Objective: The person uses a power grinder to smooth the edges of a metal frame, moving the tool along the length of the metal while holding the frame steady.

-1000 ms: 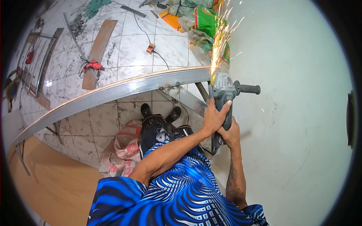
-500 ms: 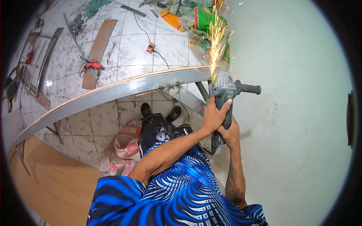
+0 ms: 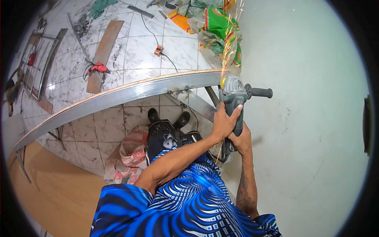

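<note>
I see left hand (image 3: 225,123) and right hand (image 3: 242,140) clamped around the angle grinder (image 3: 233,96). Its head (image 3: 234,84) juts beyond their fingers (image 3: 221,110)

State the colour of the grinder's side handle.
The side handle is dark grey, nearly black; it shows in the head view.

Bright, diffuse light whitens the floor (image 3: 140,55) with glare; a soft shadow (image 3: 257,140) marks the pale wall (image 3: 308,118). Fisheye curvature bends the metal beam (image 3: 138,90); near the floor's left edge, details look perhaps slightly blurred.
</note>
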Action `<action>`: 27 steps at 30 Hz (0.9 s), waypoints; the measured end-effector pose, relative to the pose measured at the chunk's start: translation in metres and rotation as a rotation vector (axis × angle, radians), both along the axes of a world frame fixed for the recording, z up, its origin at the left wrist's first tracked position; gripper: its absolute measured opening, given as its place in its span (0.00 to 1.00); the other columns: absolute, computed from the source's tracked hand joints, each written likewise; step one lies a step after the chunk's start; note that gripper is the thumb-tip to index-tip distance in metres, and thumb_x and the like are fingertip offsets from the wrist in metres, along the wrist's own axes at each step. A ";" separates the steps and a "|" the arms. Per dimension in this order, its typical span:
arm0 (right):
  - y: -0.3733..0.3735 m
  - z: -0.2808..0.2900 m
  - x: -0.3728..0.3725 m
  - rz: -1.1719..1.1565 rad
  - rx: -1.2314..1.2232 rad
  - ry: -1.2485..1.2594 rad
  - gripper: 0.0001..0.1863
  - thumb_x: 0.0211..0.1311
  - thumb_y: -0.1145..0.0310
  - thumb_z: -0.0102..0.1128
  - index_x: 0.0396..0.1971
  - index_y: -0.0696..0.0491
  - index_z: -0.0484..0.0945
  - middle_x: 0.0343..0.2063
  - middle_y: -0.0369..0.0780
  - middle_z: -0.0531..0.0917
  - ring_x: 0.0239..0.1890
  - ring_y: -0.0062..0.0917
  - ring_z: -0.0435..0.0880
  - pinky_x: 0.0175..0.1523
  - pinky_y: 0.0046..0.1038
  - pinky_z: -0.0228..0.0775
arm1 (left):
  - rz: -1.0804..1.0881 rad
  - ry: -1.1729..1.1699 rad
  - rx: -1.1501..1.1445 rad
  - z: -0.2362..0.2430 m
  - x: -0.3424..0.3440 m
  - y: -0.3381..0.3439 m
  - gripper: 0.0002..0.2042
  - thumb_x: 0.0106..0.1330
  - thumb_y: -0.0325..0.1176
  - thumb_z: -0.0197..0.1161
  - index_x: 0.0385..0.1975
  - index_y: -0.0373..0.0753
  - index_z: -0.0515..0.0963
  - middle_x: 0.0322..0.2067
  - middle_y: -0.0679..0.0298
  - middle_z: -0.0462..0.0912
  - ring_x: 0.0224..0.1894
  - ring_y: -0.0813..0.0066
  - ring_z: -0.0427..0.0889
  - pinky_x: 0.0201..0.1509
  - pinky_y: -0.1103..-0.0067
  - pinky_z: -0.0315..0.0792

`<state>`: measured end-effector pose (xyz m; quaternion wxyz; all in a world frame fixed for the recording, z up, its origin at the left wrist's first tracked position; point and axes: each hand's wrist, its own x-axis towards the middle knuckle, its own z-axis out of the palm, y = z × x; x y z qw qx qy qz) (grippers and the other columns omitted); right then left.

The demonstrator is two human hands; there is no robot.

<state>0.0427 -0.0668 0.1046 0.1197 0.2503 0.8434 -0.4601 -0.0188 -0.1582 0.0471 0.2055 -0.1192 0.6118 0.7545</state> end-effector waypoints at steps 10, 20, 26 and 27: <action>0.008 -0.009 0.007 0.012 0.025 0.026 0.29 0.46 0.58 0.76 0.41 0.62 0.75 0.31 0.40 0.82 0.33 0.24 0.81 0.40 0.29 0.75 | 0.001 0.037 -0.025 0.001 -0.003 0.003 0.29 0.63 0.54 0.65 0.39 0.25 0.71 0.30 0.37 0.81 0.35 0.42 0.83 0.40 0.60 0.74; 0.010 -0.009 0.008 0.028 0.023 0.041 0.30 0.45 0.56 0.76 0.41 0.61 0.76 0.30 0.40 0.82 0.32 0.26 0.81 0.40 0.29 0.74 | 0.002 0.041 -0.054 -0.001 0.002 0.006 0.29 0.63 0.53 0.66 0.36 0.26 0.70 0.28 0.36 0.80 0.33 0.39 0.83 0.36 0.59 0.74; 0.008 -0.010 0.007 0.012 0.017 0.034 0.29 0.45 0.57 0.77 0.42 0.61 0.76 0.31 0.41 0.83 0.33 0.27 0.82 0.40 0.30 0.75 | -0.007 0.039 -0.034 0.001 -0.002 0.003 0.28 0.64 0.53 0.66 0.36 0.26 0.70 0.28 0.37 0.80 0.34 0.40 0.83 0.38 0.59 0.74; 0.009 -0.008 0.005 0.025 0.012 0.032 0.29 0.45 0.57 0.77 0.43 0.61 0.76 0.31 0.41 0.83 0.33 0.27 0.82 0.41 0.30 0.75 | 0.013 0.042 -0.034 0.001 -0.001 0.003 0.28 0.63 0.53 0.66 0.36 0.26 0.70 0.28 0.37 0.80 0.34 0.40 0.84 0.38 0.59 0.74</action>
